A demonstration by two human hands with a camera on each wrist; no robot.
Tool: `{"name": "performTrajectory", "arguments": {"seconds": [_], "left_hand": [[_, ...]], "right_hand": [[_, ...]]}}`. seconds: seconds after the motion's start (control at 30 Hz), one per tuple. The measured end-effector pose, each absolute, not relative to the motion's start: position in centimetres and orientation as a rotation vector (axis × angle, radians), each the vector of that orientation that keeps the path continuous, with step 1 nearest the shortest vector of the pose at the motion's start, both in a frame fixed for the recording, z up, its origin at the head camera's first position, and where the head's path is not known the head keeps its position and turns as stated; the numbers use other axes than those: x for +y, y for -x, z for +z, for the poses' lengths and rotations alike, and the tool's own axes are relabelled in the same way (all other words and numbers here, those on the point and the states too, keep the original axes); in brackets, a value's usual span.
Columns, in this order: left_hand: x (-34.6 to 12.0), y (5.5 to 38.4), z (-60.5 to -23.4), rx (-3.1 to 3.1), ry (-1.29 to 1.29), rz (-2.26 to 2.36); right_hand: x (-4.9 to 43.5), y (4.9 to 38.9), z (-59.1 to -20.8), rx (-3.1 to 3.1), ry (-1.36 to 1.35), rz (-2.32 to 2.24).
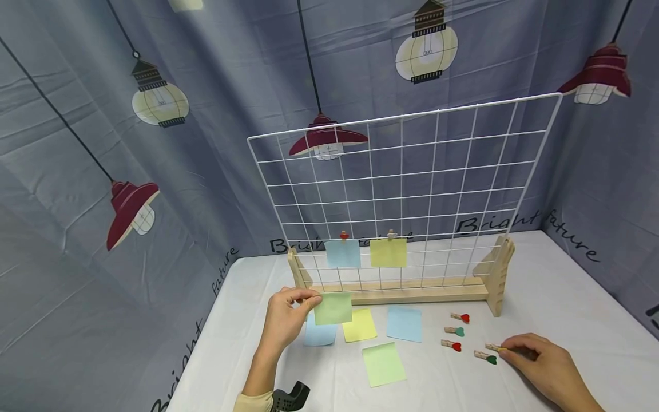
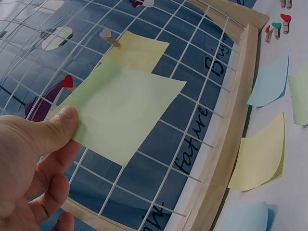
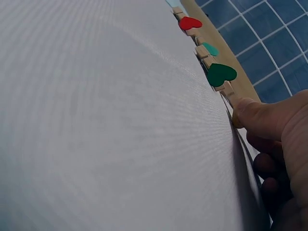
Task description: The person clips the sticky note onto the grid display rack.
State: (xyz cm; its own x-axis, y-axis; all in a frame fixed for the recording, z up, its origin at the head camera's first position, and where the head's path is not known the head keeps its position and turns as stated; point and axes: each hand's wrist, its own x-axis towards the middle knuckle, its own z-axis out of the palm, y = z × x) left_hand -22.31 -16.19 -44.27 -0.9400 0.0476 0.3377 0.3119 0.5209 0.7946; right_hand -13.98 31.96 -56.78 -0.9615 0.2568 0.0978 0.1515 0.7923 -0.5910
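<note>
Between thumb and fingers, my left hand (image 1: 285,317) pinches a light green sticky note (image 1: 333,309) by its left edge, in front of the grid's lower left. In the left wrist view the same green note (image 2: 127,113) overlaps the white wire grid (image 2: 192,96). My right hand (image 1: 546,366), low over the table at the right, pinches a small wooden clothespin (image 1: 493,347) with a yellow heart, partly covered by the fingertips. The right wrist view shows its thumb on that clothespin (image 3: 231,94), beside one with a dark green heart (image 3: 222,75).
On the grid, clothespins hold a blue note (image 1: 343,254) and a yellow note (image 1: 388,253). A wooden base (image 1: 422,292) supports it. More blue, yellow and green notes (image 1: 384,364) lie in front. Several heart clothespins (image 1: 452,345) lie left of my right hand.
</note>
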Motion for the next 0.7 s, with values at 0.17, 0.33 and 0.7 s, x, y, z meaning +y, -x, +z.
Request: {"name": "performTrajectory", "arguments": {"seconds": [0.17, 0.33, 0.7], "left_hand": [[-16.2, 22.2, -44.3, -2.504, 0.292, -1.39], [-16.0, 22.3, -44.3, -2.496, 0.301, -1.391], [-15.4, 22.6, -44.2, -2.488, 0.348, -1.387]], "right_hand": [[32.1, 14.1, -56.6, -2.81, 0.379, 0.973], [32.5, 14.4, -55.9, -2.773, 0.389, 1.007], [32.5, 14.6, -51.3, -2.611, 0.212, 1.042]]}}
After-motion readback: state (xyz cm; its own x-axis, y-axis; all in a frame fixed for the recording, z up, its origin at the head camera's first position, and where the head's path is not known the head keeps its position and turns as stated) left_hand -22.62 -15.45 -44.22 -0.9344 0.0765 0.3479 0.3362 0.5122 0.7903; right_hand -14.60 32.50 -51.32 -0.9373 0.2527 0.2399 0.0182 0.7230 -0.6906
